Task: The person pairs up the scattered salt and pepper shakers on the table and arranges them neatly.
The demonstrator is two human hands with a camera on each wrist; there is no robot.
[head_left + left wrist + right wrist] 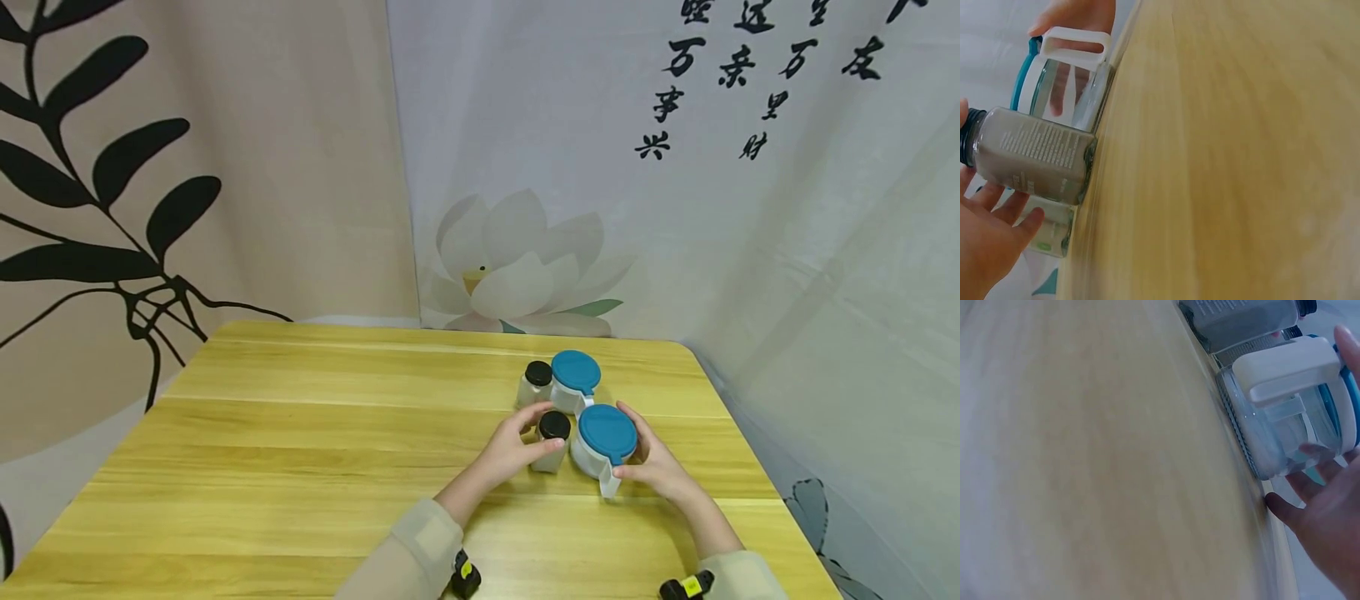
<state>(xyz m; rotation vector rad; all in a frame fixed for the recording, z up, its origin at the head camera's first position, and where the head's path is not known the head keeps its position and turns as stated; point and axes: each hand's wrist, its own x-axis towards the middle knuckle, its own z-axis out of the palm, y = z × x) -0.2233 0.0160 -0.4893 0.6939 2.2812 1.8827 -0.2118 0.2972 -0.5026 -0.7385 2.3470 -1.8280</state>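
Note:
My left hand (507, 448) holds a square glass spice jar (1035, 150) with a black cap and greyish contents, thumb on the near side and fingers behind. My right hand (660, 461) grips a round clear glass jar (1272, 431) with a blue lid (607, 433) and a white handle (1288, 369), thumb near the lid's edge. Both jars stand upright on the table, side by side. Just behind them are a second black-capped jar (535, 385) and a second blue-lidded jar (575, 375). In the left wrist view, the rear black-capped jar is partly hidden.
The wooden table (300, 467) spreads widely to the left of the jars. Its back edge lies shortly beyond the rear pair, against a hanging cloth (525, 167) printed with a flower and characters. The table's right edge (757, 454) slopes down beyond my right hand.

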